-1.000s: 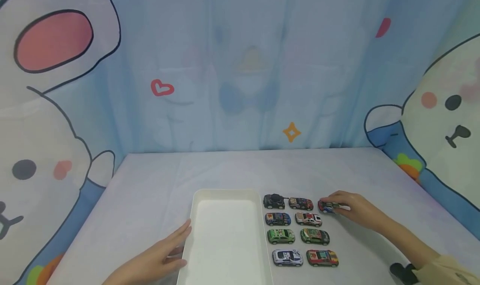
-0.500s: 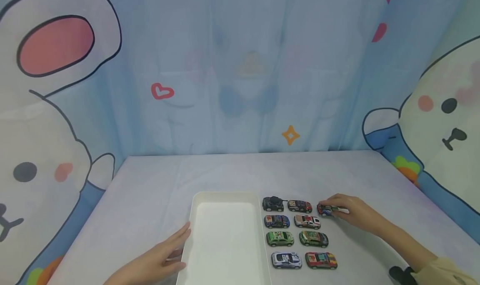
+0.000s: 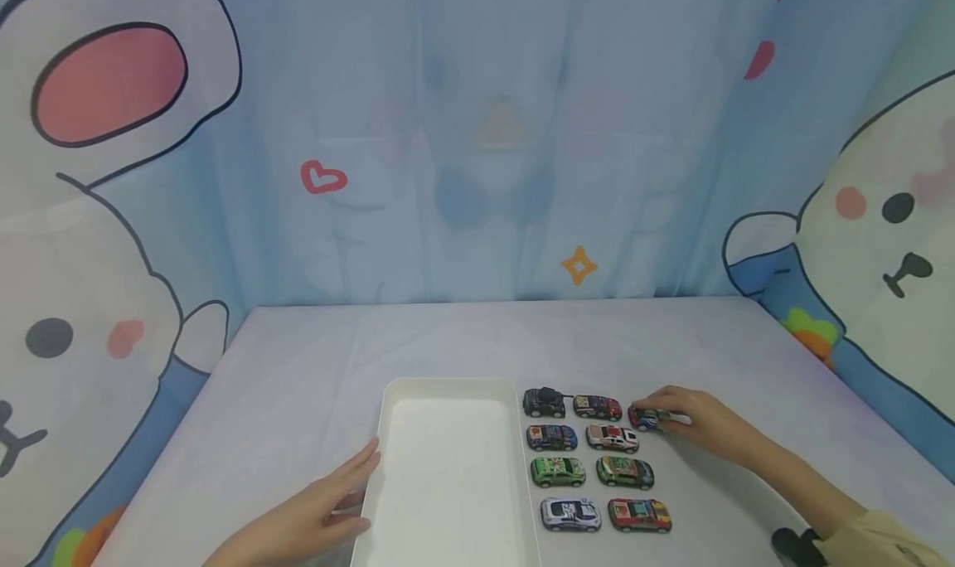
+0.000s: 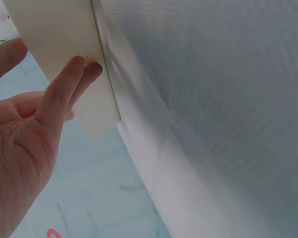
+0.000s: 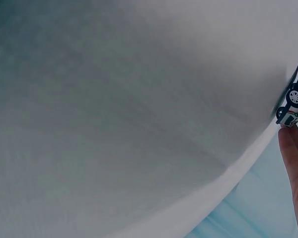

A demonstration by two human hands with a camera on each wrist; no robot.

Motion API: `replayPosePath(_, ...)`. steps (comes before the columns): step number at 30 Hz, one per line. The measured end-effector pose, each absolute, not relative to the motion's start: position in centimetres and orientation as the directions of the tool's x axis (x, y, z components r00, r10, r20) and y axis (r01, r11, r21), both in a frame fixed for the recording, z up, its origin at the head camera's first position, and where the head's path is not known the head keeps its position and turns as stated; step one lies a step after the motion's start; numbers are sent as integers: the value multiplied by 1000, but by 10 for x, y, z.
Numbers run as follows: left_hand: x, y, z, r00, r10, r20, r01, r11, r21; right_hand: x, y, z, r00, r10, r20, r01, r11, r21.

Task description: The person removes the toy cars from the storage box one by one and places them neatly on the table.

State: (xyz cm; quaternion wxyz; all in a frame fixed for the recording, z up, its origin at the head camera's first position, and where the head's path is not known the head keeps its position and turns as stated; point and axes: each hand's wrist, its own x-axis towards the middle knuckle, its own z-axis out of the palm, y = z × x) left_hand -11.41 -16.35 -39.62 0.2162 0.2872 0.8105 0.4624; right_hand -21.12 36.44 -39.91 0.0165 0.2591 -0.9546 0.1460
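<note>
My left hand (image 3: 317,505) lies along the left side of the white tray (image 3: 455,467), fingers mostly straight and fingertips against its wall (image 4: 64,39). Over on the right, my right hand (image 3: 701,418) pinches a small dark toy car (image 3: 643,419) with blue and red on it, at the far end of the rows. In the right wrist view the wheels of this car (image 5: 294,99) show low over the cloth. Just left of it stand a red-and-black toy car (image 3: 597,407) and a black one with a barrel-like part (image 3: 544,402).
Nearer rows hold a blue car (image 3: 551,437), a white-and-red car (image 3: 613,438), a light green car (image 3: 558,471), a dark green car (image 3: 625,472), a white-and-blue car (image 3: 570,514) and a red-and-yellow car (image 3: 640,515). A cartoon-print curtain (image 3: 485,219) hangs behind the white-covered table (image 3: 336,343).
My right hand has shifted the pinched toy car slightly left, closer to the car beside it. My left hand stays at the tray. The head view bobs a little.
</note>
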Motion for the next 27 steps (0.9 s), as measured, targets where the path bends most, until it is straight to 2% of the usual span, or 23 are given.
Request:
replayPosePath(12, -115, -162, -396, -737, 672, -66, 284, 398, 872, -207, 365, -396, -869, -478, 129, -495, 828, -264)
replayPosePath(19, -115, -162, -398, -736, 674, -66, 285, 396, 873, -189, 355, -371, -874, -475, 103, -486, 856, -175)
replayPosePath(23, -114, -162, -398, -739, 671, -66, 289, 403, 868, -170, 338, -358, -862, -506, 46, -506, 846, -168)
replayPosePath(27, -113, -163, -393, -754, 653, -71, 354, 495, 794, -152, 321, -353, -813, -580, 52, -580, 800, -156)
